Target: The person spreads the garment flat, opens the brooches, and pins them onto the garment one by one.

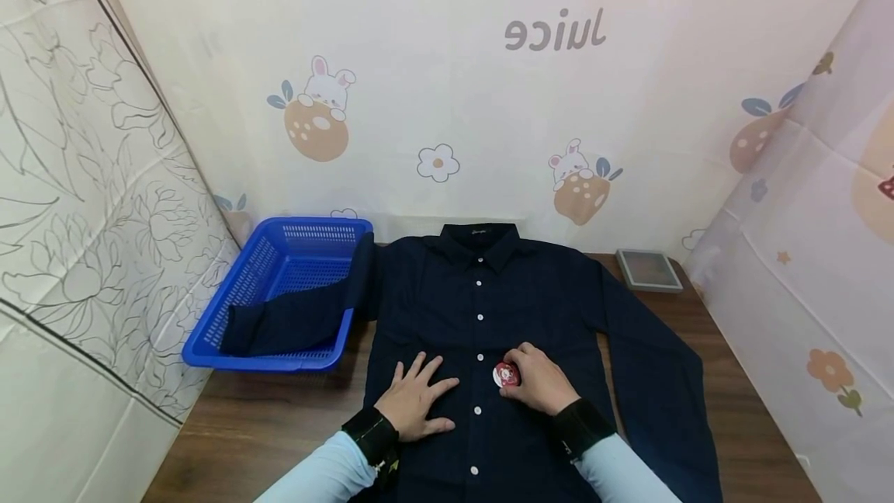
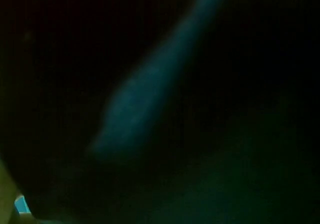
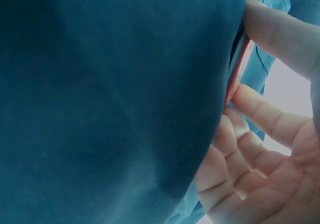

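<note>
A dark navy button-up shirt (image 1: 426, 309) lies spread front up, its collar at the far side. My left hand (image 1: 414, 400) rests flat on the lower front of the shirt with its fingers spread. Right of the button row, my right hand (image 1: 541, 380) holds a small round red-and-white badge (image 1: 504, 375) with a cartoon picture on it. Seen from the right wrist, thumb and index finger pinch the badge (image 3: 240, 69) by its edges, close against the cloth (image 3: 125, 84). The left wrist view is nearly all dark.
A blue plastic basket (image 1: 209, 332) stands at the left, and one shirt sleeve (image 1: 293, 320) lies folded into it. The other sleeve (image 1: 663, 379) stretches down the right side. A small grey-framed box (image 1: 649, 270) sits at the brown table's (image 1: 279, 418) back right corner. Printed curtains surround the table.
</note>
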The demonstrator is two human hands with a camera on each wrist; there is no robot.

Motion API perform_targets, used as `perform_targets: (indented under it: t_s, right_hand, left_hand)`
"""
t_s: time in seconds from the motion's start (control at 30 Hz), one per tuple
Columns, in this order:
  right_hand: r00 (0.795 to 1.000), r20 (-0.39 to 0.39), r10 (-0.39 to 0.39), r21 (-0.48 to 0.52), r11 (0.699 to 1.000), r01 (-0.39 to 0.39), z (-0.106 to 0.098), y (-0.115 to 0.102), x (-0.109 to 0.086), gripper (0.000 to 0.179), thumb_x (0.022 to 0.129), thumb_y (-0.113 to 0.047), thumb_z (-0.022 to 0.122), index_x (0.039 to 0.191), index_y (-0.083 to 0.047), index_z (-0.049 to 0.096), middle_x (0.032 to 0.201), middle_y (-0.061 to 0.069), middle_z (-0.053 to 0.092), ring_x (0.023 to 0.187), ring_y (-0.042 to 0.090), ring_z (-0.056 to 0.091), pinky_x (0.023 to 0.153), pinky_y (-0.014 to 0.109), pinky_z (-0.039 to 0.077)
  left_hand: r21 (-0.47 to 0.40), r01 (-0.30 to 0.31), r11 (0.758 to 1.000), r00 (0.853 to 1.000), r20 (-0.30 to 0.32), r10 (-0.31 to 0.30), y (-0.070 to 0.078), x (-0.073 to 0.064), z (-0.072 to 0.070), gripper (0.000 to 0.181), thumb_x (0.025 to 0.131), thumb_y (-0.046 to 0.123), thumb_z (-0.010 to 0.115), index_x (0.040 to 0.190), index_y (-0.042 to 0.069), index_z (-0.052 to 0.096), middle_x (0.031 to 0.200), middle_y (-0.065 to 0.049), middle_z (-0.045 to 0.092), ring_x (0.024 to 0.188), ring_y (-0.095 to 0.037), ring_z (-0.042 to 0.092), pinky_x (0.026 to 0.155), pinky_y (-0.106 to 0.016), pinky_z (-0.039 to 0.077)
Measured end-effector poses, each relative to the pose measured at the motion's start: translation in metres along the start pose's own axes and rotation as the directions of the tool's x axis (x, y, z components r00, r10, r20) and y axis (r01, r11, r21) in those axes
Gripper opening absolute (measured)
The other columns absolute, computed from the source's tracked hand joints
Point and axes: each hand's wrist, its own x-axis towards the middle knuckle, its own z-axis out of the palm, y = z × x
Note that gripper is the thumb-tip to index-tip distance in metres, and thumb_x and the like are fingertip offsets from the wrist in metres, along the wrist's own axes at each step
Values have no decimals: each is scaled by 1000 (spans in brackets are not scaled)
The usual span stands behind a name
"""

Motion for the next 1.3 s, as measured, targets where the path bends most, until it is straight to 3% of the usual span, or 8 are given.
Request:
perform_targets:
  t_s: [0.17,0.37,0.53,0.73,0.87,0.97,1.3]
  right_hand:
    - [1000,8,10,29,1000,-10,-3,0,-1,42,70,-30,86,103,-14,66,94,-4,54,78,9,50,68,32,45]
    - [1000,13,12,99,995,-14,-15,-5,-2,41,74,-30,84,106,-14,65,90,-6,55,75,8,50,69,30,44]
    - [999,-20,-28,156,987,30,-26,-11,-1,41,77,-28,81,111,-12,63,91,-6,56,76,8,52,68,27,45]
    - [997,-42,-62,288,955,71,-44,-19,-4,41,83,-32,76,116,-15,61,94,-7,58,79,10,55,66,24,46]
    - [990,-73,-118,383,914,137,-54,-25,-6,39,87,-35,72,117,-14,61,97,-5,61,79,10,56,67,24,48]
    - [987,-68,-143,473,867,158,-61,-30,-7,36,89,-33,69,117,-13,60,101,-2,63,79,12,59,67,26,49]
    - [991,85,-106,726,688,11,-83,-48,-12,31,98,-30,57,122,-12,57,109,15,60,90,26,59,74,34,51]
  left_hand:
    - [-30,-2,1000,1000,-4,2,2,0,-5,69,84,64,59,144,32,44,153,-12,30,139,-41,27,96,-69,32]
    - [-45,-57,997,995,-85,53,9,2,-15,64,87,55,62,142,25,47,150,-12,36,137,-37,32,96,-65,35]
    - [-42,-102,994,978,-189,92,15,6,-25,58,88,47,65,138,20,52,144,-11,43,133,-34,38,98,-59,38]
    - [-136,-142,980,952,-290,98,21,9,-39,53,90,38,67,136,16,53,137,-9,50,129,-28,44,101,-48,40]
    - [-177,-198,964,916,-384,118,27,10,-50,54,89,35,68,136,13,52,132,-6,54,123,-20,49,98,-41,44]
    - [-194,-223,955,891,-439,119,32,11,-56,57,88,34,70,137,14,49,129,-1,54,120,-14,50,97,-35,44]
    - [-258,-246,934,826,-560,63,47,9,-73,67,84,34,75,140,12,44,134,-1,52,121,-12,50,97,-34,45]
